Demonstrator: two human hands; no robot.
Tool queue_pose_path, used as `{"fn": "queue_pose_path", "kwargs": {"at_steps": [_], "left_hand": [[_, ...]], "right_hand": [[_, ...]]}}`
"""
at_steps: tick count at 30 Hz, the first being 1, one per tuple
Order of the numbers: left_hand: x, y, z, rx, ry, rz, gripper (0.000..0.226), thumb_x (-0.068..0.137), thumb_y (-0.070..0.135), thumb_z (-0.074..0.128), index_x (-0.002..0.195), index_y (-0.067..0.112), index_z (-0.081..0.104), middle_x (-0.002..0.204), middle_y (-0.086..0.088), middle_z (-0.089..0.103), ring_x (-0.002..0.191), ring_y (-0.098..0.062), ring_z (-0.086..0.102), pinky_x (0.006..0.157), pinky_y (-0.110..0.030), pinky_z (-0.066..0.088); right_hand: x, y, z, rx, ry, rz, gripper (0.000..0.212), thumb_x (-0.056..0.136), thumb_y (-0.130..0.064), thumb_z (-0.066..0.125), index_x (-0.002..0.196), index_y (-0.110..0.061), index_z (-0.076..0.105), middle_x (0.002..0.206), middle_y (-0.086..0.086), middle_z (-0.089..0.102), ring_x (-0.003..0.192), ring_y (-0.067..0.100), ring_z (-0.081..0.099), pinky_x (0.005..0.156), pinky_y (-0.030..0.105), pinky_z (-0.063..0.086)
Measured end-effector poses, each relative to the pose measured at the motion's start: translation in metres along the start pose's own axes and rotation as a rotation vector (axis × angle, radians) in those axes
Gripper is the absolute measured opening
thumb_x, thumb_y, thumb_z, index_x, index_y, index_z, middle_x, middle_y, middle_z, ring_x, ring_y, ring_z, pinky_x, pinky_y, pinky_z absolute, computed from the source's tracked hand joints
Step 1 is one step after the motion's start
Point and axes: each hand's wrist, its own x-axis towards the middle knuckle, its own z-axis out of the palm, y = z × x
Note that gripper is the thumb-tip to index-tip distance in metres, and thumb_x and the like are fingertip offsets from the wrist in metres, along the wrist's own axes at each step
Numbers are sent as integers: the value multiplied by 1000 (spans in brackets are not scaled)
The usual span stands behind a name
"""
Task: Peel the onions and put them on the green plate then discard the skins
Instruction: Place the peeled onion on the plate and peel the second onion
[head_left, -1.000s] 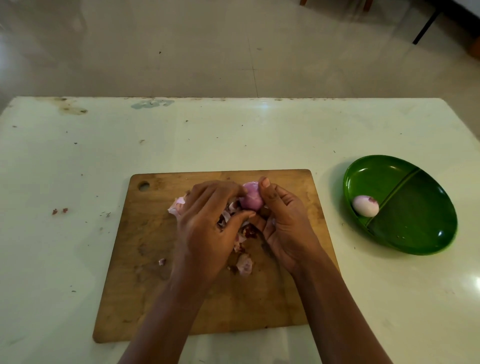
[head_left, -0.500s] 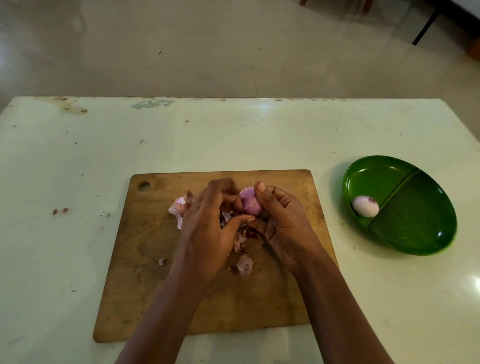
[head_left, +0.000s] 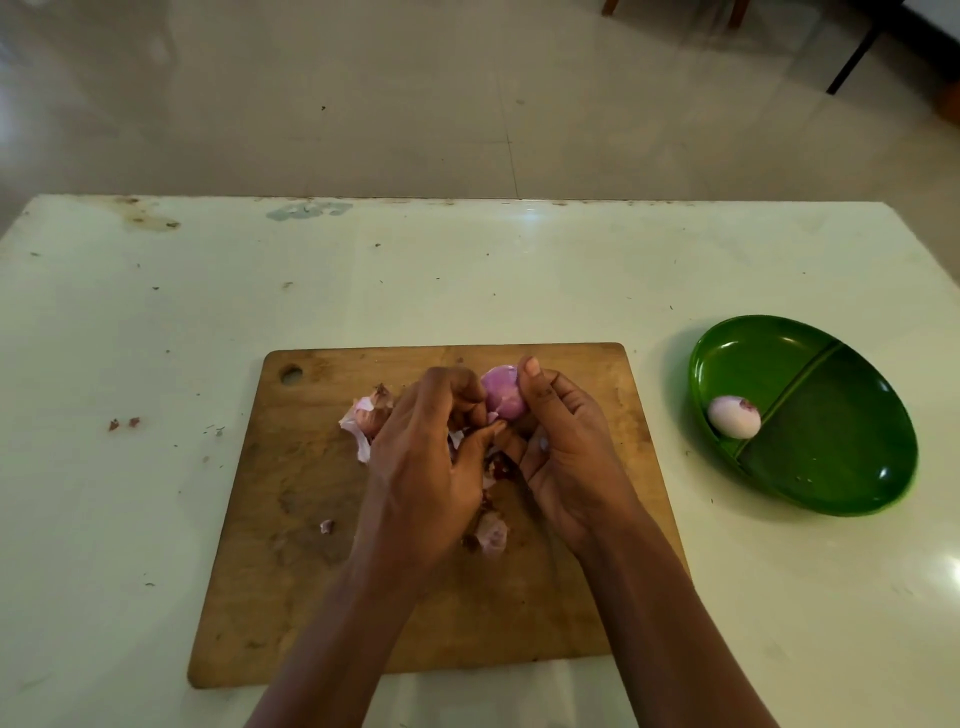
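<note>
A pink-purple onion (head_left: 503, 396) is held above the wooden cutting board (head_left: 311, 519). My right hand (head_left: 566, 457) grips it from the right, thumb up along its side. My left hand (head_left: 431, 467) curls its fingers against the onion's left side and pinches at its skin. Loose onion skins (head_left: 366, 415) lie on the board left of my hands, and another piece of skin (head_left: 491, 535) lies below them. A peeled pale onion (head_left: 733, 415) sits in the left compartment of the green plate (head_left: 841, 467) at the right.
The board lies on a white table (head_left: 130, 338) with small specks and stains. A tiny skin scrap (head_left: 326, 526) is on the board; reddish bits (head_left: 123, 423) lie on the table at the left. Tiled floor and furniture legs (head_left: 852, 57) show beyond the far edge.
The fingers of my left hand have curled in and shifted on the onion's left side. The onion has turned slightly in my right hand. The plate and its onion have not moved.
</note>
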Motion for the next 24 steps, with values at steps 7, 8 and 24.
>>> {"fn": "queue_pose_path", "kwargs": {"at_steps": [7, 8, 24], "left_hand": [[-1, 6, 3, 28, 25, 55, 21, 82, 18, 57, 97, 22, 42, 86, 4, 56, 84, 1, 46, 74, -9, 41], [-2, 6, 3, 25, 9, 73, 17, 83, 19, 52, 97, 21, 43, 87, 2, 57, 83, 0, 46, 73, -10, 40], [-5, 0, 9, 142, 100, 198, 20, 84, 21, 66, 87, 3, 72, 83, -8, 66, 81, -16, 56, 76, -17, 42]], "right_hand": [[0, 0, 12, 309, 175, 91, 53, 73, -38, 63, 110, -1, 58, 86, 15, 72, 74, 23, 71, 68, 30, 60], [0, 0, 12, 373, 181, 103, 57, 73, -37, 64, 115, 0, 56, 90, 18, 72, 77, 26, 71, 66, 32, 60], [11, 2, -2, 582, 108, -1, 91, 43, -17, 93, 125, -3, 55, 120, 24, 64, 108, 39, 65, 89, 44, 54]]}}
